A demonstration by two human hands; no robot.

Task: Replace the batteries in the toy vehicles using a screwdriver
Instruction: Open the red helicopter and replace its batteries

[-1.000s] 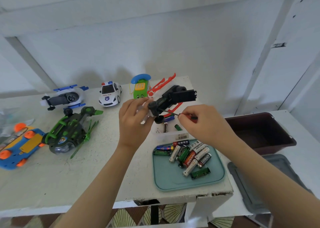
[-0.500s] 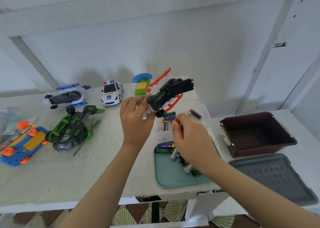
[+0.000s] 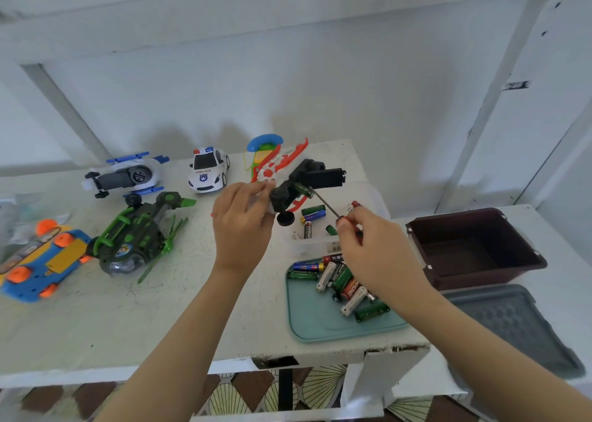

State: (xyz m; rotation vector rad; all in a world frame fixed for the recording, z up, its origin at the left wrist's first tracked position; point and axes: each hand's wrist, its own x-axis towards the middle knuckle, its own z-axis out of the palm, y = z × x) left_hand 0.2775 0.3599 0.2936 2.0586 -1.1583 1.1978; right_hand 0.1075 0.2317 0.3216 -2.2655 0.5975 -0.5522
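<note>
Fingers (image 3: 256, 190) of left hand (image 3: 242, 226) gripping toy (image 3: 315, 178); right hand (image 3: 374, 248) pinching screwdriver (image 3: 326, 204). Scuffed white table (image 3: 153, 312), front edge chipped; white panelled wall (image 3: 288, 85) behind.

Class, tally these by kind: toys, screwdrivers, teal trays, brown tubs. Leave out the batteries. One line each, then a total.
Toys: 6 (police car, white-blue aircraft, green-black helicopter, blue-orange vehicle, green-yellow toy, red-white toy in left hand)
Screwdriver: 1 (in right hand)
Teal tray: 1
Brown tub: 1
Total: 9
</note>
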